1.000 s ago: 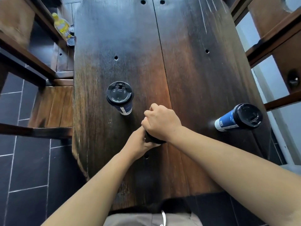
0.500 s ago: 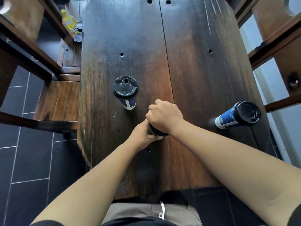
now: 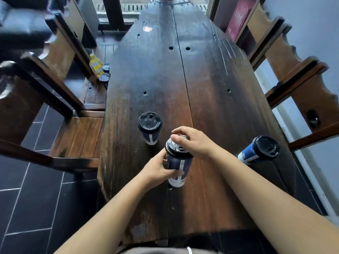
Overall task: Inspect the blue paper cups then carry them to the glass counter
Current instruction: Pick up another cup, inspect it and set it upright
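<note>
Both hands (image 3: 159,169) grip one blue cup (image 3: 178,162).

The held cup (image 3: 177,168) has a dark navy body, a white band at its base and a black lid. The upright cup (image 3: 150,128) carries the same navy, white and black scheme. The cup near the right edge (image 3: 256,150) shows a brighter blue body (white label band, black lid). The table (image 3: 183,88) is dark brown wood, near black at its edges, with streaked grain. The floor tiles (image 3: 27,189) are dark grey with pale grout lines. The bottle (image 3: 96,65) is yellow. The box (image 3: 236,19) is maroon.
</note>
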The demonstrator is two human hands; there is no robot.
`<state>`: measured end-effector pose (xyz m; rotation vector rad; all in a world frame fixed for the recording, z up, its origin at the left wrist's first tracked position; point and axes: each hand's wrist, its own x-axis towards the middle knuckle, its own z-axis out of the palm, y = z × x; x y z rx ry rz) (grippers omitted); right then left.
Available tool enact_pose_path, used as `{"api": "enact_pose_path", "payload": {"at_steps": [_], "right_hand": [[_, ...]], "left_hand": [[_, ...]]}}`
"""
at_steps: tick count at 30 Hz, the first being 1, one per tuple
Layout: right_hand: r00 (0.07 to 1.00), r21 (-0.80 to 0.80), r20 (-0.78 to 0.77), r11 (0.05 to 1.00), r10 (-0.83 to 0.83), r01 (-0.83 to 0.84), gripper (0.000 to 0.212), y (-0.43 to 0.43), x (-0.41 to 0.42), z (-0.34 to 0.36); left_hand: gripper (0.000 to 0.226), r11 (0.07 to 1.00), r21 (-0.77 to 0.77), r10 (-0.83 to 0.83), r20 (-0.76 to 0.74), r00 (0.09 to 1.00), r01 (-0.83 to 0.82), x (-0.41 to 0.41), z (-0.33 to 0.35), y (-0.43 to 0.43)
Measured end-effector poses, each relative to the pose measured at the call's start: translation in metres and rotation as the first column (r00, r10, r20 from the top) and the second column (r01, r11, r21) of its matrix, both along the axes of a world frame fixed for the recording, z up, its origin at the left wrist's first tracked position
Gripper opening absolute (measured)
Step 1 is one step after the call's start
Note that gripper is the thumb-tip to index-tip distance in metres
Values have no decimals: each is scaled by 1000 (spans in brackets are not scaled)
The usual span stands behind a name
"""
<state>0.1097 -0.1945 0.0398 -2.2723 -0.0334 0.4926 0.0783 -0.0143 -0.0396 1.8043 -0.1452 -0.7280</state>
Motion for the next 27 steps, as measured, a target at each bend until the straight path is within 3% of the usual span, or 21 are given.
{"api": "enact_pose_path", "payload": {"at_steps": [3,7,12,16,22,24,27], "right_hand": [[994,282,5,954,-107,101,64,1,-6,25],[973,594,-59,776,-223,214,71,25,-13,53],[958,669,-40,705,-285,238,82,49,-11,88],[965,725,-38,657,-261,207,50,48,-6,111],[972,735,-39,652,-232,185,51,46,-7,120],[962,717,-70,657,-262,231,61,46,-5,117],[949,692,-115,662,-294,289,99,46,-7,110]], "left_hand": [[59,998,-59,27,38,999,-24,-4,41,15],[57,987,-139,89,78,993,-78,-11,99,34],[64,945,-240,251,100,963,-221,-18,141,44],[51,918,-273,328,107,939,-289,-23,160,44],[58,923,-265,316,117,941,-278,-20,167,42],[54,926,-248,318,103,942,-285,-19,167,40],[58,924,-232,330,78,941,-305,-17,164,36]]}}
